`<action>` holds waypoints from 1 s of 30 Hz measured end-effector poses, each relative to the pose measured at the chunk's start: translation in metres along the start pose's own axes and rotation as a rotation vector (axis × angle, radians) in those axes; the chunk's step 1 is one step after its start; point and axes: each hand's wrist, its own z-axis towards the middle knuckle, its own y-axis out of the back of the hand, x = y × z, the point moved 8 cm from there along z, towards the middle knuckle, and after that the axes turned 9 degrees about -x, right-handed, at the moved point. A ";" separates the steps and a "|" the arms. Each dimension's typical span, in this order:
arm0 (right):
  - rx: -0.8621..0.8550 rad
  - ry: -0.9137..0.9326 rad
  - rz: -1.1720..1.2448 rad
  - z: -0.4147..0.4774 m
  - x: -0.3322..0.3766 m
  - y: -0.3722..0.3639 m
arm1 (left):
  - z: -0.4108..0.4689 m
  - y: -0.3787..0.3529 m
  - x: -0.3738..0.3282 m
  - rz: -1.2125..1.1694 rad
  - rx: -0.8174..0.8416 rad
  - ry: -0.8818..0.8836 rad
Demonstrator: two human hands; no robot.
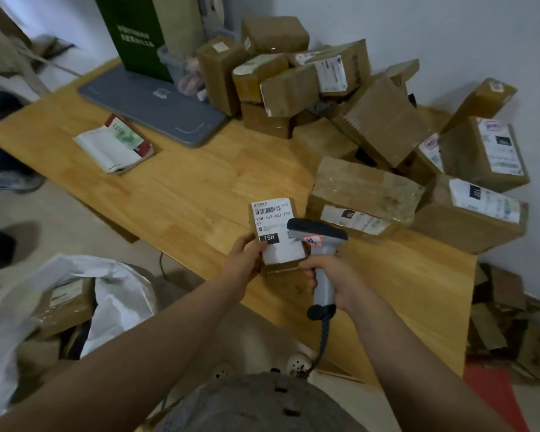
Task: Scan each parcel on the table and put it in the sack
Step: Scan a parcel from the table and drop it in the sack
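Note:
My left hand (245,260) grips a small brown parcel (276,232) by its left side, holding it over the wooden table (184,188) with its white barcode label facing up. My right hand (331,277) is curled round the handle of a grey barcode scanner (317,244), whose head sits just over the label's right edge. A white sack (119,294) stands open on the floor at the lower left, with a brown labelled parcel (66,302) inside. Several more brown parcels (362,198) are heaped across the table's right and far side.
A grey flat tray (156,110) and a green stand (138,35) sit at the table's far left, with a white and red booklet (116,145) nearby. Torn cardboard scraps (505,325) lie on the floor at right. Dark shoes (0,244) show at the left edge.

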 end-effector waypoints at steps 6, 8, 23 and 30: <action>0.043 0.108 -0.019 -0.016 0.023 -0.023 | -0.002 0.038 -0.032 -0.046 0.043 -0.041; 0.030 0.202 -0.027 -0.026 0.037 -0.034 | 0.001 0.061 -0.049 -0.098 -0.030 -0.115; 0.194 0.432 -0.188 -0.077 0.074 -0.107 | -0.002 0.144 -0.073 -0.131 -0.268 -0.290; 0.208 0.442 -0.171 -0.078 0.076 -0.120 | 0.002 0.155 -0.070 -0.151 -0.314 -0.290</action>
